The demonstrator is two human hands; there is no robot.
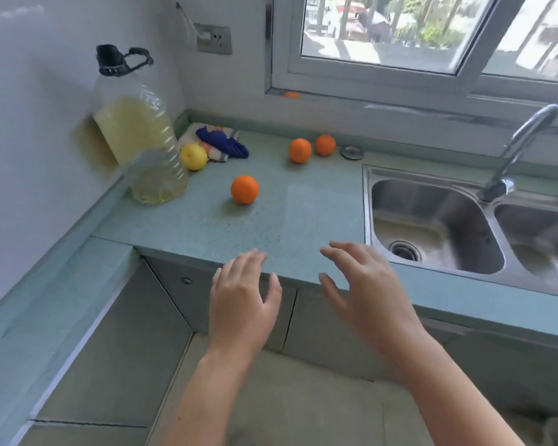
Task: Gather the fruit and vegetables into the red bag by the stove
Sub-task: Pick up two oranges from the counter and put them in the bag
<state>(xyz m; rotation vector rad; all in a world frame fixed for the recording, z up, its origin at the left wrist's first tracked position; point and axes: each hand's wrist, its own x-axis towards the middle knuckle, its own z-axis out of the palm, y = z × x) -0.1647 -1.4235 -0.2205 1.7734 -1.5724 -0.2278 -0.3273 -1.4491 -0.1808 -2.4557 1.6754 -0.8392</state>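
Observation:
On the pale green counter lies one orange in the middle. Two more oranges sit side by side near the back wall. A yellow round fruit rests at the back left beside a big oil bottle. A small orange thing lies on the window sill. My left hand and my right hand hover at the counter's front edge, both with fingers spread and holding nothing. No red bag or stove is in view.
A large clear oil bottle stands at the left wall. A blue and striped cloth lies in the back corner. A steel double sink with a tap fills the right. A round metal sink plug lies behind it.

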